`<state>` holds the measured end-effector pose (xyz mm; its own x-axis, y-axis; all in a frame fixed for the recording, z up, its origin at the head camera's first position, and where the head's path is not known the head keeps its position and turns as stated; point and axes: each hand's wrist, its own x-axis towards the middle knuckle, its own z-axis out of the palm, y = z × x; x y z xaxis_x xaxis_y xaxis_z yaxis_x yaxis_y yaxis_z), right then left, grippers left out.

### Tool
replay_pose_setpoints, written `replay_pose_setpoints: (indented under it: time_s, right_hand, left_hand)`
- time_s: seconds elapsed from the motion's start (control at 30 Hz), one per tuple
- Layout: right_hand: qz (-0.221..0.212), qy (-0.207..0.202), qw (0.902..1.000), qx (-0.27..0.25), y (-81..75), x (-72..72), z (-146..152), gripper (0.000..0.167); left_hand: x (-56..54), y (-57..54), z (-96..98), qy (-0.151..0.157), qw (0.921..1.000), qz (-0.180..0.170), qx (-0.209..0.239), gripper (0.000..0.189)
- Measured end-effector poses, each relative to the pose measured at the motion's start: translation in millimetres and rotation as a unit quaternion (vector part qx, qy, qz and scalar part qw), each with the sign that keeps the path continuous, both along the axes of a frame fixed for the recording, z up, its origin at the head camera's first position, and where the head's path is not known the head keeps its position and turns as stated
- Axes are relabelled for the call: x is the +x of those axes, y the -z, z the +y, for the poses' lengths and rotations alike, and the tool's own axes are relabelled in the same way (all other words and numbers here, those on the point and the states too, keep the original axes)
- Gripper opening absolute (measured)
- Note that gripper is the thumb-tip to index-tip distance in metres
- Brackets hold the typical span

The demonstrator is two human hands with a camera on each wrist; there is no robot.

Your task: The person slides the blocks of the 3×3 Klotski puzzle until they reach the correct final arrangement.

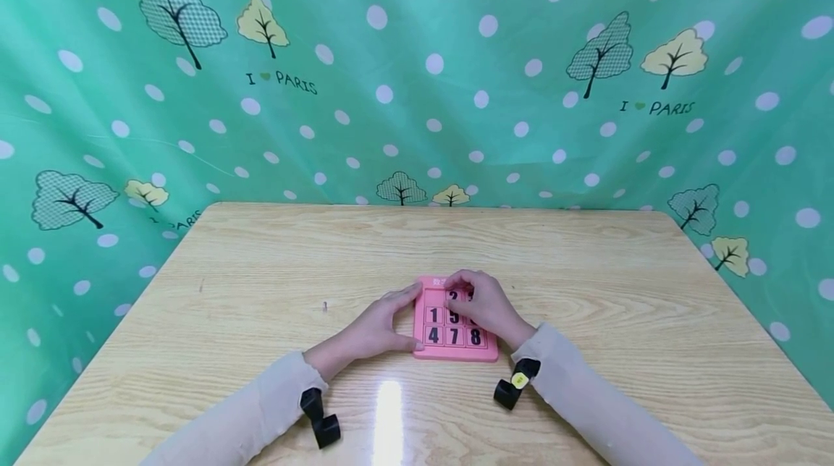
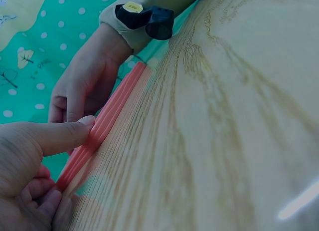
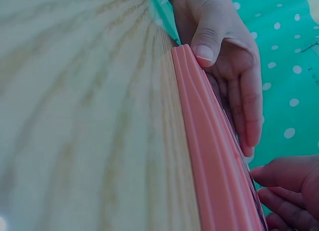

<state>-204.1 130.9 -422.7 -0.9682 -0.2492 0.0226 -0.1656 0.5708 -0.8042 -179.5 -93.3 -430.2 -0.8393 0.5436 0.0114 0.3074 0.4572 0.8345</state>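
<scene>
A pink number slide puzzle (image 1: 456, 354) lies flat on the table, with black digits on its square tiles. Its top-left slot is bare; 1, 4, 7 and 8 read clearly, while tiles at the right are partly covered. My left hand (image 1: 374, 325) holds the puzzle's left side, thumb at the near corner and fingers toward the far one. Over the upper and right tiles is my right hand (image 1: 489, 304), its thumb and forefinger apart, touching around the 2 and 5. In the right wrist view, the right hand (image 3: 291, 191) appears beside the pink frame (image 3: 209, 141), fingers loosely bent.
The pale wooden table (image 1: 260, 256) stretches around the puzzle on all sides. Behind it hangs a green dotted curtain (image 1: 417, 104) with printed trees. Black wrist cameras sit on both sleeves, and a bright reflection (image 1: 389, 419) falls on the near tabletop.
</scene>
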Motion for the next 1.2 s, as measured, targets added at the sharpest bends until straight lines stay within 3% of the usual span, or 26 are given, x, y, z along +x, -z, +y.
replay_pose_setpoints:
  time_s: [0.87,1.2]
  right_hand:
    - [0.048,-0.059,0.9956,-0.053,8.8,18.4,11,0.023]
    - [0.054,-0.068,0.9957,-0.031,8.1,22.4,9,0.025]
  left_hand:
    - [0.9,-1.4,-0.6,0.000,1.0000,0.000,-0.006,0.092]
    - [0.9,-1.5,0.0,0.001,1.0000,-0.001,-0.003,0.093]
